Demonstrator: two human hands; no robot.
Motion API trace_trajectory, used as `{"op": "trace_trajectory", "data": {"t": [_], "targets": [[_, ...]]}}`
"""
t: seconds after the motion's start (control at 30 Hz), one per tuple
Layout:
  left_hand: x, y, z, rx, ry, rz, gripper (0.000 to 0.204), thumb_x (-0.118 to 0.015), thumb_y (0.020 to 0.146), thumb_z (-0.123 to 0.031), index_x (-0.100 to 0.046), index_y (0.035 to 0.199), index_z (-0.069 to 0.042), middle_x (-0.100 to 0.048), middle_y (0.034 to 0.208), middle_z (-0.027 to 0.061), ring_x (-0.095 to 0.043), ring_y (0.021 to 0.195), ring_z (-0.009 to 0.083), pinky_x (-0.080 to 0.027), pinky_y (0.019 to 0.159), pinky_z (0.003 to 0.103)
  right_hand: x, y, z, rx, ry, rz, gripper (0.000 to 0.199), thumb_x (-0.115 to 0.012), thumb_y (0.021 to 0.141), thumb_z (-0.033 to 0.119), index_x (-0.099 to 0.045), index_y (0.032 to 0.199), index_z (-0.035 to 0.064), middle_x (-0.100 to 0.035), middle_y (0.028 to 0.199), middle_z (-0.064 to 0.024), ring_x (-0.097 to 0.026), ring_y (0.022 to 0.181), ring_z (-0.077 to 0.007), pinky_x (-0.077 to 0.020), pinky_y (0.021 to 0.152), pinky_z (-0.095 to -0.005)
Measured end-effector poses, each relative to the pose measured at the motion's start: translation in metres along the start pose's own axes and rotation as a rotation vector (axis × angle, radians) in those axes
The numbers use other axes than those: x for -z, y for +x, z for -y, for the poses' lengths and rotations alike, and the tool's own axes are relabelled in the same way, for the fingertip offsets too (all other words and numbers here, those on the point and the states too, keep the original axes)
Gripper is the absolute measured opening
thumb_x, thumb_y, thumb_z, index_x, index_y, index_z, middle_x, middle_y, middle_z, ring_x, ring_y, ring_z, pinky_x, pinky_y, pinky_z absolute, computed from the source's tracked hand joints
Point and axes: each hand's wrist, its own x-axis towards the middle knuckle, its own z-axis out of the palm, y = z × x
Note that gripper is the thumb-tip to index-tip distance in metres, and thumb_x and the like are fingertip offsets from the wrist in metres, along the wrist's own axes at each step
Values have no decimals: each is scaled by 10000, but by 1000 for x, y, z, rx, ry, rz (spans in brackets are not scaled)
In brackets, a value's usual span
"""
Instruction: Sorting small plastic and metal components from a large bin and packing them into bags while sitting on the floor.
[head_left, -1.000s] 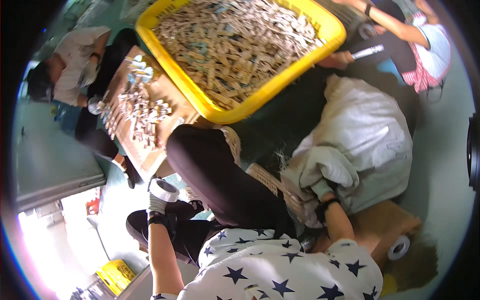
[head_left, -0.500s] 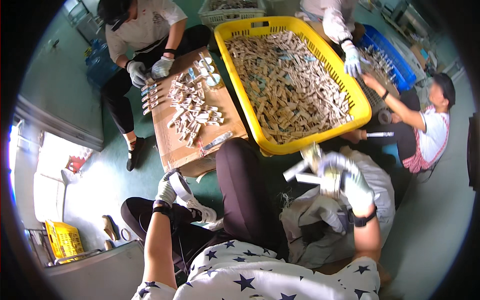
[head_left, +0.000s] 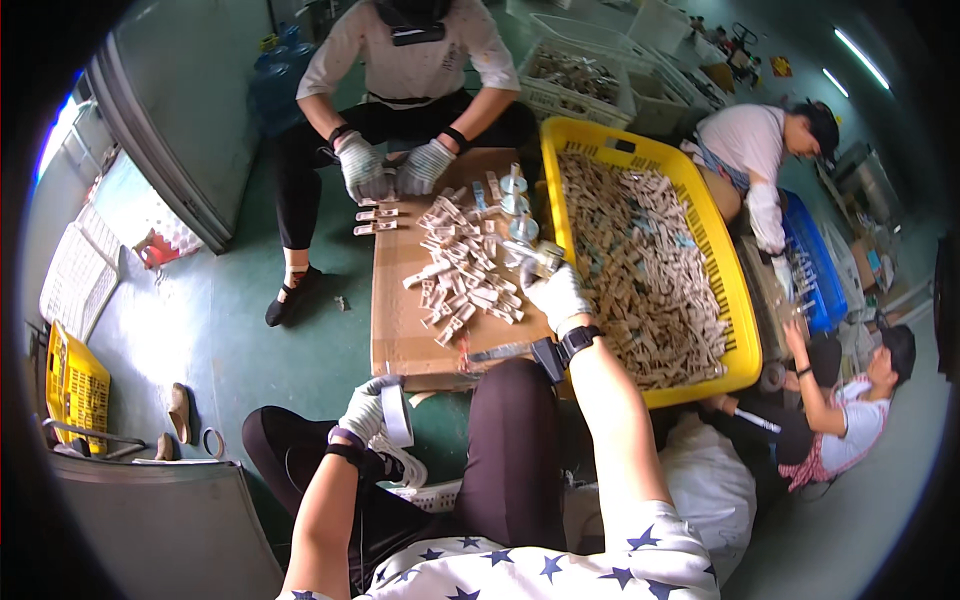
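Observation:
My left hand [head_left: 366,410], in a striped glove, is closed round a roll of pale tape [head_left: 397,415] in front of the cardboard surface [head_left: 400,340]. My gloved right hand [head_left: 556,290] reaches over that surface's right side. Its fingers are closed on a pale stick-like piece with a round yellowish end [head_left: 540,254], partly hidden by the hand. Beside it stand several round whitish-blue pieces [head_left: 515,205]. A loose heap of pale wooden clip-like pieces [head_left: 455,265] lies to the left. Near the front edge rests a dark flat strip [head_left: 500,352].
A large yellow crate [head_left: 745,350] full of clip-like pieces stands at right. Opposite me, a co-worker's gloved hands [head_left: 395,170] work beside a short row of pieces [head_left: 377,220]. Other people sit by a blue crate [head_left: 815,270]. A white sack [head_left: 710,480] lies at my right.
My right hand has moved from above the sack, up and left, to the cardboard surface with the piece in it. My left hand still holds the tape roll. The whole view has shifted.

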Motion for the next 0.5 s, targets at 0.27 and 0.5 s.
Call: {"op": "trace_trajectory", "data": {"t": [0.27,0.5], "targets": [[-6,-22,-29,125,-239,39,91,-676,808,-74,-663,888,-34,-636,720,48,-609,598,153,-507,569,271,22,8,-22,107,84,-191,282,-497,927,317,-555,1038,64,-609,974,-109,-588,836,-257,-541,726,-398],[80,47,52,-196,195,203,229,-658,811,-17,-622,1034,-53,-639,883,40,-610,784,122,-510,742,288,32,20,-31,426,-12,-215,174,-467,951,183,-564,956,39,-597,968,-68,-554,927,-203,-515,846,-374]]}}
